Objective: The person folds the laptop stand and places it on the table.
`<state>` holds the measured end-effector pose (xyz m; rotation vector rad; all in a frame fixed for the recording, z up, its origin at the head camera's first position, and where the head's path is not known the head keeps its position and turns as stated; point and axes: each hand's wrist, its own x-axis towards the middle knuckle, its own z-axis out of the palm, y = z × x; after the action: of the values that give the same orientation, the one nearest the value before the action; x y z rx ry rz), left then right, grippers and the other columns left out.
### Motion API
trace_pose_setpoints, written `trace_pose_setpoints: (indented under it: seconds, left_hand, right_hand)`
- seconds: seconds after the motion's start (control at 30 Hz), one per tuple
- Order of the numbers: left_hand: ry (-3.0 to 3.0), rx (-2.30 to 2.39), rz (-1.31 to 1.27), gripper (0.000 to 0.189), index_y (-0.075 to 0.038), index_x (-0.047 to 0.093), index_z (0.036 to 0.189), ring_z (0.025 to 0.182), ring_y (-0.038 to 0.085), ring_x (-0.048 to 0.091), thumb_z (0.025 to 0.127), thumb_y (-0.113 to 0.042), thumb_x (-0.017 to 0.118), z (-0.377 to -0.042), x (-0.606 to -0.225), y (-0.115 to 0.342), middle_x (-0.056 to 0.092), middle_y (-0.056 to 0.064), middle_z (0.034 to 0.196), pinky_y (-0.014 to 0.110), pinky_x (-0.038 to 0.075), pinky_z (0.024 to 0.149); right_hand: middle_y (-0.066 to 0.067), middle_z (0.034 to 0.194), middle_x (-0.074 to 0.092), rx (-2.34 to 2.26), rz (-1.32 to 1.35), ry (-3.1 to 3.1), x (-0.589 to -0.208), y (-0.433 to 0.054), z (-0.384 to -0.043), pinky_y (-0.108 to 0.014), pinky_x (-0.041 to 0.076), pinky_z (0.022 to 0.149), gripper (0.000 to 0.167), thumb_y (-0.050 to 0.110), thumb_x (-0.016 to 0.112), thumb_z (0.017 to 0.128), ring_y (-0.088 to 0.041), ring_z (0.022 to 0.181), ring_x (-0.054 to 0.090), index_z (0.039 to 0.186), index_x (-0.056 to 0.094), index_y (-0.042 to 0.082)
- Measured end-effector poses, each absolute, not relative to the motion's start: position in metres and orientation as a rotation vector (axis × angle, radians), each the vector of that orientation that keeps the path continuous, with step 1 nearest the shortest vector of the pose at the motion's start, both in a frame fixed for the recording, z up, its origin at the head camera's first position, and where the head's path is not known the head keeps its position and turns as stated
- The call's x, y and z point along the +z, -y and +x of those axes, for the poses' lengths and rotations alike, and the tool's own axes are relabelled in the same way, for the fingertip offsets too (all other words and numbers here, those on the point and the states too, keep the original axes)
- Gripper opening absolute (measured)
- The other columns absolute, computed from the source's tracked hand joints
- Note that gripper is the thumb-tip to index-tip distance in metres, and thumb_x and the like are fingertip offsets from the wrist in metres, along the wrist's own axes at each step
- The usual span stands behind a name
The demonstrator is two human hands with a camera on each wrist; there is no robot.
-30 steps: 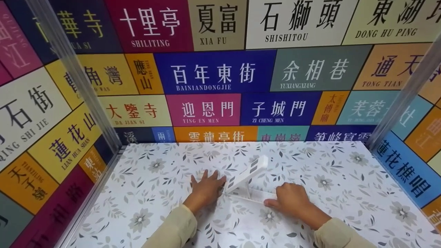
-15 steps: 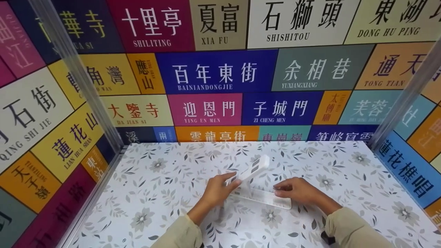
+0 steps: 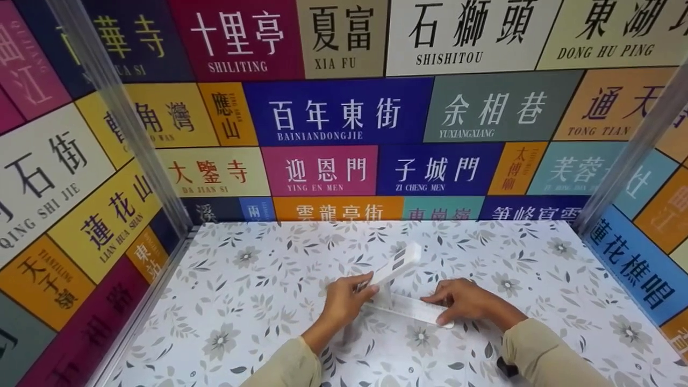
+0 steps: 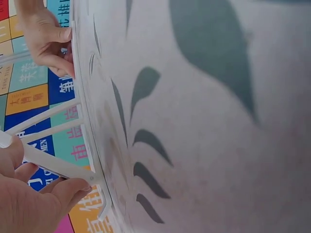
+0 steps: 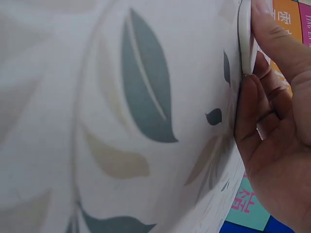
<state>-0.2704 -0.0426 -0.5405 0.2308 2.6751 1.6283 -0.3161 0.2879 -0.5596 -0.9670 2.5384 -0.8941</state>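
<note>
A white folding stand point(image 3: 404, 260) is set up on the patterned table, its slanted panel with grey pads raised over a flat base point(image 3: 414, 309). Struts point(image 4: 46, 116) behind the panel join it to the base in the left wrist view. My left hand point(image 3: 344, 301) pinches the lower part of the panel between thumb and fingers. At the other end, my right hand point(image 3: 470, 301) grips the base's right end. The right wrist view has the thumb on one face of the base edge point(image 5: 246, 43) and fingers at its other side.
The tabletop point(image 3: 301, 355) carries a grey leaf and flower print. Walls of coloured name signs point(image 3: 338, 113) close off the back and both sides. Clear uprights point(image 3: 161, 177) stand at the back corners. A dark object point(image 3: 506, 368) sits at the right sleeve.
My left hand was spread on the table at the stand's left end; it has risen and taken hold of the panel. My right hand has shifted its grip on the base's right end.
</note>
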Motion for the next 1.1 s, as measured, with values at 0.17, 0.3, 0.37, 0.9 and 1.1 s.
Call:
trace_pose_setpoints:
  seconds: [0.17,0.3,0.37,0.9,1.1]
  left_hand:
    - [-2.702,1.643,0.266,0.039,-0.02,0.072,0.127,0.078,0.003,0.071,0.09,-0.031,0.078,-0.274,-0.541,0.041,0.077,0.005,0.116,0.02,0.054,0.065]
    - [-2.724,1.613,0.332,0.039,-0.018,0.072,0.127,0.072,0.002,0.066,0.091,-0.03,0.077,-0.28,-0.542,0.044,0.079,0.003,0.108,0.02,0.05,0.058]
    - [-2.693,1.598,0.337,0.039,-0.02,0.071,0.129,0.074,0.002,0.065,0.092,-0.03,0.076,-0.284,-0.542,0.047,0.078,0.0,0.11,0.019,0.05,0.059]
    - [-2.397,1.52,0.557,0.033,-0.042,0.068,0.129,0.099,0.008,0.064,0.096,-0.04,0.07,-0.324,-0.547,0.07,0.071,-0.013,0.127,0.031,0.051,0.091]
    - [-2.336,1.503,0.616,0.033,-0.051,0.062,0.132,0.118,0.008,0.06,0.1,-0.044,0.062,-0.328,-0.552,0.065,0.064,-0.018,0.137,0.04,0.045,0.108]
  right_hand:
    - [-0.001,0.093,0.069,-0.868,-0.956,-2.552,-0.556,-0.288,-0.314,-0.02,0.044,0.065,0.063,0.035,0.089,0.071,0.001,0.07,0.046,0.127,0.071,0.013]
    - [-0.003,0.089,0.068,-0.886,-0.997,-2.545,-0.556,-0.284,-0.309,-0.02,0.043,0.062,0.063,0.034,0.089,0.072,0.002,0.067,0.044,0.127,0.071,0.009]
    - [-0.004,0.086,0.067,-0.886,-1.02,-2.553,-0.558,-0.281,-0.304,-0.019,0.042,0.06,0.064,0.035,0.089,0.072,0.003,0.065,0.043,0.127,0.07,0.008]
    - [0.004,0.067,0.053,-0.89,-0.974,-2.75,-0.562,-0.243,-0.249,-0.016,0.033,0.053,0.077,0.049,0.087,0.075,0.003,0.057,0.034,0.133,0.065,0.003]
    - [0.007,0.066,0.052,-0.982,-0.829,-2.774,-0.566,-0.228,-0.228,-0.017,0.037,0.048,0.075,0.047,0.085,0.079,0.003,0.047,0.039,0.132,0.064,-0.001]
